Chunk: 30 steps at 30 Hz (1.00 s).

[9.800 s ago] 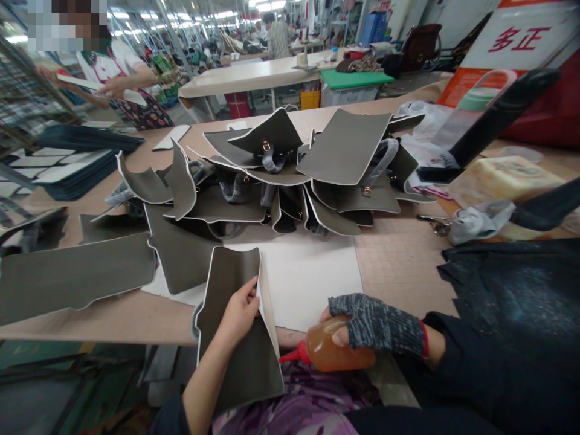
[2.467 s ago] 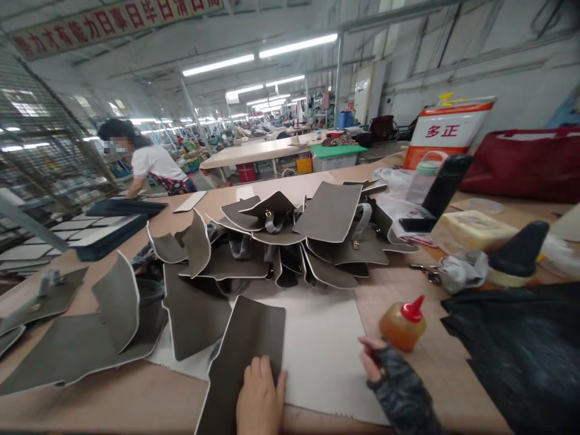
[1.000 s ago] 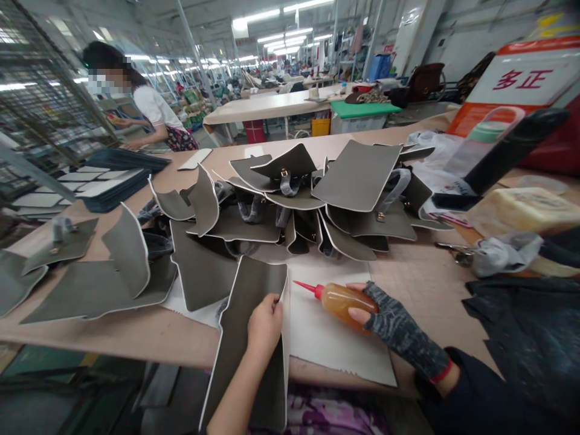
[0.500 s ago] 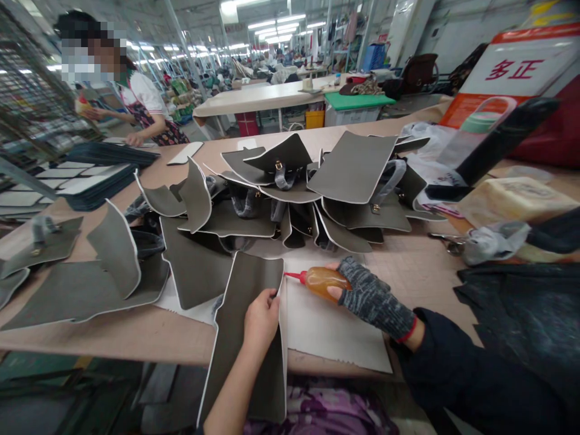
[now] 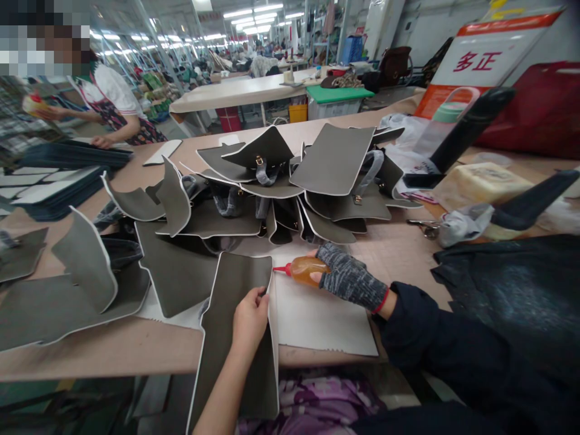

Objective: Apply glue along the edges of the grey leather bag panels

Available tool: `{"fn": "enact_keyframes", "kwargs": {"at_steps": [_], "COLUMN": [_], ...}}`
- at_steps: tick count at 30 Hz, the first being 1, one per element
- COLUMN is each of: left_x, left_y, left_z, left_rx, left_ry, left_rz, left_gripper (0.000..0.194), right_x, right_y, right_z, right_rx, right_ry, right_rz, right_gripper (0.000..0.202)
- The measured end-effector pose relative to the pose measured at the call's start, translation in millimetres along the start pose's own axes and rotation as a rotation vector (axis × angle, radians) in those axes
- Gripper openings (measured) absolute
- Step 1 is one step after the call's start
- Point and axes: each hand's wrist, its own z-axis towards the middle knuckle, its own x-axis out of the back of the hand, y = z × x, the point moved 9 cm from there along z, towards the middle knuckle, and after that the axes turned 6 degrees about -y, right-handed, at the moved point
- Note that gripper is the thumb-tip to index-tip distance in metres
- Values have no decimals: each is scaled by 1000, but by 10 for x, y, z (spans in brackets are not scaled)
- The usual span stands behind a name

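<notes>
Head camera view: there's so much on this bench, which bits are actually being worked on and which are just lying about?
In use:
- grey panel, gripped by the left hand
- amber squeeze bottle, in the gloved right hand, red nozzle at the panel's top corner
- white sheet underneath

Lying about:
- heap of grey pieces
- scissors
- yellowish block
- dark fabric

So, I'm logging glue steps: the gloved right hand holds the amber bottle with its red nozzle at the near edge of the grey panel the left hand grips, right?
Not quite. The head view shows the nozzle of the bottle at the panel's far top corner. The gloved right hand holds it; the left hand grips the panel.
</notes>
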Motion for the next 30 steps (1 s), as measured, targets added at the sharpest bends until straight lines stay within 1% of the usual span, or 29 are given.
{"fn": "enact_keyframes", "kwargs": {"at_steps": [3,10,17,21,24,30], "left_x": [9,11,22,23,20,22], "left_y": [12,25,32,37,41,56], "left_z": [-2,-6,-13,-12,-10,-16], "left_rx": [-2,-4,-3,-7,-13,-24], "left_ry": [0,0,9,10,9,10], "left_rz": [2,1,12,18,19,14], "left_gripper": [26,25,27,27,27,28], "right_x": [27,98,66,92,93,56], "right_y": [-35,-46,-12,-43,-53,-48], "right_z": [27,71,52,74,78,-21], "right_rx": [42,41,8,29,24,16], "right_ry": [2,-3,-22,-3,-14,-48], "right_rz": [7,-12,-22,-14,-8,16], "right_gripper": [35,32,33,35,35,38]}}
